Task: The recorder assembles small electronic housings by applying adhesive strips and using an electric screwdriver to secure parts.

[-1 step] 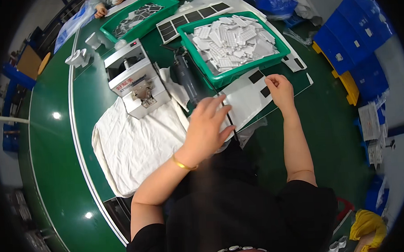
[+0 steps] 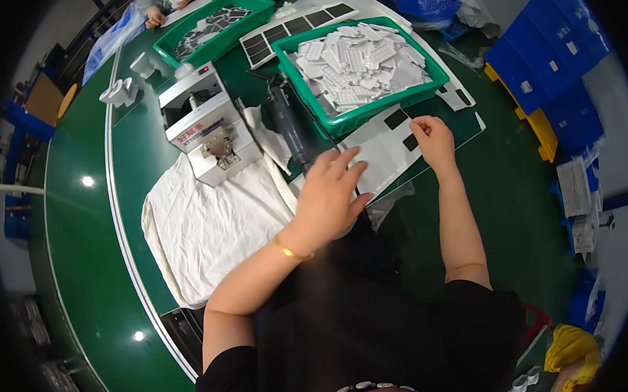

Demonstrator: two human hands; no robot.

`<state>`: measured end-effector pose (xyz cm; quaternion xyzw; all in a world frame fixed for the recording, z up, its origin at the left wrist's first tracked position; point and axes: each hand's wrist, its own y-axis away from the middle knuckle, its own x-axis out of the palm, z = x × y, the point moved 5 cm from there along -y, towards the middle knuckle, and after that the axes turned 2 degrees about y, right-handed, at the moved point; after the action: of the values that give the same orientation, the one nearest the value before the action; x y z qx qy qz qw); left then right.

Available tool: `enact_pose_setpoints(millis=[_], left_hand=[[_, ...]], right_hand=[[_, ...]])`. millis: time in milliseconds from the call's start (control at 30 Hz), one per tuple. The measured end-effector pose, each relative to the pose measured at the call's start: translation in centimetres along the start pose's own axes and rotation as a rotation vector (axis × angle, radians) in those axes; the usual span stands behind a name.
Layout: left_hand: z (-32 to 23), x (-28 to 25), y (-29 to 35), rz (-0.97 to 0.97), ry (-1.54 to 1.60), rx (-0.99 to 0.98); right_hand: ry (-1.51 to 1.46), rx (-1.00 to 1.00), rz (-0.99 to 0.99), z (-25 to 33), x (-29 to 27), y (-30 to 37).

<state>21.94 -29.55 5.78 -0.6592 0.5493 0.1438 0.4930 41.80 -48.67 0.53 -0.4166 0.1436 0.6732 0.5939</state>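
Pretty far through this sheet [image 2: 379, 158], by the look of things: just two black pads [image 2: 395, 119] left toward the right end, rest of the visible part bare white. Right hand [image 2: 434, 142] right beside the nearer one, fingertips pinched together; can't make out anything between them. Left hand [image 2: 329, 195] half open over the left end, fingers loosely spread, nothing visible in the grip. Probably loads to go overall, with white parts [image 2: 365, 62] heaped high in the near bin [image 2: 394, 105]. Dark-faced pieces [image 2: 212, 28] in the far bin [image 2: 257, 20], maybe finished ones. Plenty of pads on the second sheet [image 2: 298, 27] too.
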Motion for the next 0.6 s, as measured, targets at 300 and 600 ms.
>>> enact_pose_setpoints(millis=[300, 600], left_hand=[[3.4, 12.7, -8.7, 0.112, 0.049, -0.070], [5.6, 13.9, -9.4, 0.202, 0.075, -0.180]], right_hand=[[0.101, -0.049, 0.187, -2.2, 3.2, -2.6], [0.095, -0.046, 0.287, -2.0, 1.9, -2.6]])
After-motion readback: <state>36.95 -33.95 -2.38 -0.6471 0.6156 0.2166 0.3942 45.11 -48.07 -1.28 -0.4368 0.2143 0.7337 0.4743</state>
